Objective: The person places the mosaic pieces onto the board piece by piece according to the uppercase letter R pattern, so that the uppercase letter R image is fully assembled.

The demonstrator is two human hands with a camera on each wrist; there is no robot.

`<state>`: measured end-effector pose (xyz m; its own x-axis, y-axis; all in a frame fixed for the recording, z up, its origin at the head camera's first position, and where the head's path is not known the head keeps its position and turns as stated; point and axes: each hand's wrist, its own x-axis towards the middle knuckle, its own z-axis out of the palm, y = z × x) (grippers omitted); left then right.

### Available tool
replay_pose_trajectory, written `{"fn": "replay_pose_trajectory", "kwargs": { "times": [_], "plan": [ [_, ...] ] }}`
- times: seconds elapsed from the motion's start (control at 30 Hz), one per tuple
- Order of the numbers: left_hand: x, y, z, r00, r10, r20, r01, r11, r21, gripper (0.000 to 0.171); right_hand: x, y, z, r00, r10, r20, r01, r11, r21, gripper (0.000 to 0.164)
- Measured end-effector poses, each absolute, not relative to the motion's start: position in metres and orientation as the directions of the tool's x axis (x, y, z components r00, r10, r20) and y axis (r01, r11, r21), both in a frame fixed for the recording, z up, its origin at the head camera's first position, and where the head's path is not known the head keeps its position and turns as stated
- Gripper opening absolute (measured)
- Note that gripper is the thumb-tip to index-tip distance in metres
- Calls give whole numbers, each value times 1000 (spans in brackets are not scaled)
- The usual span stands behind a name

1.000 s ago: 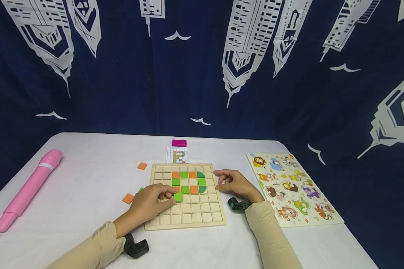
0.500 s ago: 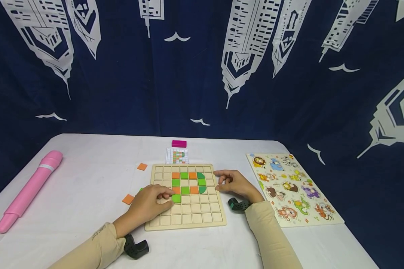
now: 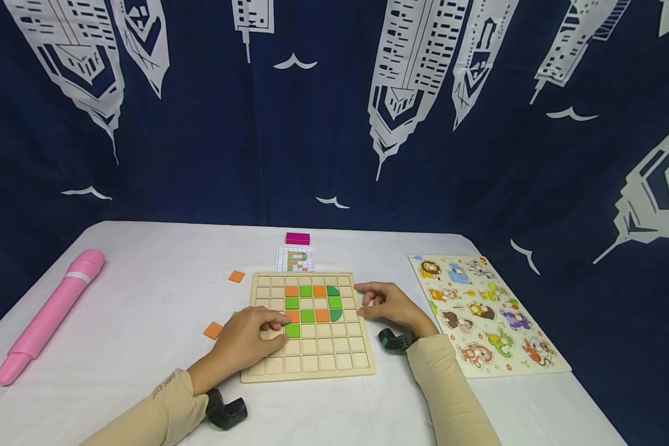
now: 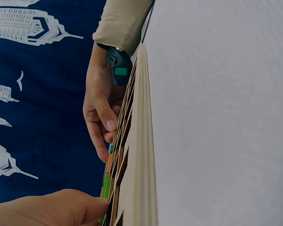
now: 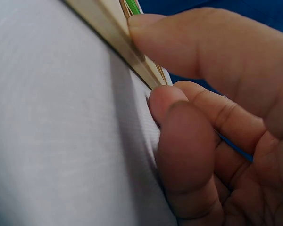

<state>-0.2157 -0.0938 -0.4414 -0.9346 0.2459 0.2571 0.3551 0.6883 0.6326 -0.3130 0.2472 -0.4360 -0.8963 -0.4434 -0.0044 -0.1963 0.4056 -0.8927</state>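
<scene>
- Dial: a square, pale-wood grid board (image 3: 329,359) lay flat on the white-covered table (image 3: 301,421), twelve o'clock facing away from the person.
- Principal change: a bright-green, flat square tile (image 3: 293,330), a second earlier raised over the cells, now lay about level, just nine o'clock of the board's centre and directly six o'clock of an orange, flat square tile (image 3: 293,316).
- Left hand (image 3: 244,331), nine o'clock: narrow, thumb and forefinger pinching the green tile at its nine-o'clock side; from where I stood, the firmness could not be told.
- Right hand (image 3: 390,303), between two and three o'clock: thumb and forefinger spread, fingertips touching the board's rim; unchanged over that second.
- Twelve o'clock, beyond the board: a white printed card (image 3: 294,259) bearing a small orange-and-green figure.
- Meaning, in my judgement: the laid figure had gained one square below its loop, and this placing was all but complete.
- Still off the board: a loose orange tile (image 3: 213,330) at nine o'clock, another loose orange tile (image 3: 236,276) at ten, and a green piece (image 3: 234,314) mostly hidden by the left hand.
</scene>
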Motion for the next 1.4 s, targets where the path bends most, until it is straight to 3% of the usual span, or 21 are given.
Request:
{"fn": "replay_pose_trajectory", "kwargs": {
  "times": [0.5,0.9,1.2,1.4],
  "plan": [
    [-215,-114,-428,-907,309,285,413,529,741,22,-312,246,-435,-890,-455,-8,-200,406,-892,60],
    [-220,-181,-417,-863,417,285,474,472,743,26,-312,247,-435,-898,-440,-16,-187,415,-890,60],
    [-230,-221,-415,-905,372,206,394,550,737,29,-312,248,-435,-894,-448,-8,-200,416,-887,60],
    [-233,-228,-418,-899,396,184,394,555,733,30,-313,247,-436,-891,-454,-4,-205,411,-888,60]
  ]
}}
